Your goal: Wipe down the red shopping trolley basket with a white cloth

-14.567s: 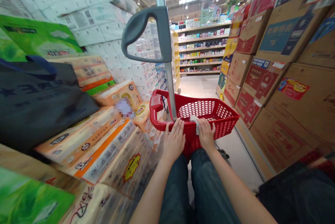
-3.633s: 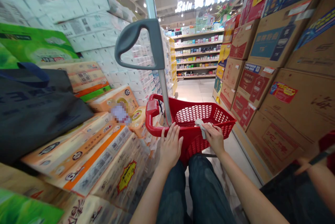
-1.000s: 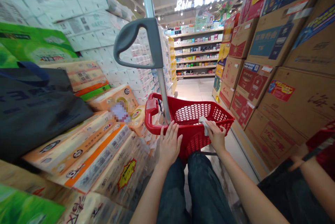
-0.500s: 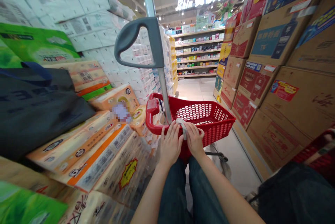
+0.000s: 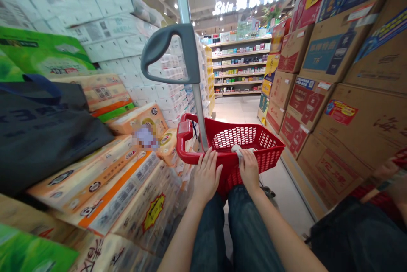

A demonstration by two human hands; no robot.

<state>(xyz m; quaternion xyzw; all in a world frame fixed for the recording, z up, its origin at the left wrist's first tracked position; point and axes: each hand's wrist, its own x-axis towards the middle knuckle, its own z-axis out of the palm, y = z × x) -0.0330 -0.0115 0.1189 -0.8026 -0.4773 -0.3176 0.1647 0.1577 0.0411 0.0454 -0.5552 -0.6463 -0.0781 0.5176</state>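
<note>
Head view. We record a red plastic shopping basket with perforated walls (image 5: 228, 176), its near rim facing the legs in dark blue trousers (image 5: 244, 217); whether knees and wall touch, we cannot tell. We presume it sits this close so both hands reach the rim easily.

Left hand (image 5: 206, 174): laid palm-down over the near rim, fingers straight and nearly side by side, thumb apart, nothing pinched that we can see. We judge it a brace, as it bears on the rim just beside the silvery metal pole (image 5: 200, 115). A grey plastic loop handle (image 5: 192, 53) sits on this pole, above both hands.

Right hand (image 5: 249, 168): fingers bent over the same rim, close together, pressing a crumpled whitish cloth (image 5: 235, 150) to it. Thumb grip: unclear to us. We suppose the bend of the fingers keeps the cloth against the plastic.

Cloth position: across the rim beneath the right fingers, one rumpled end protruding on the side toward the left hand, another fold showing beyond the knuckles. The left fingers are apart from it.
</note>
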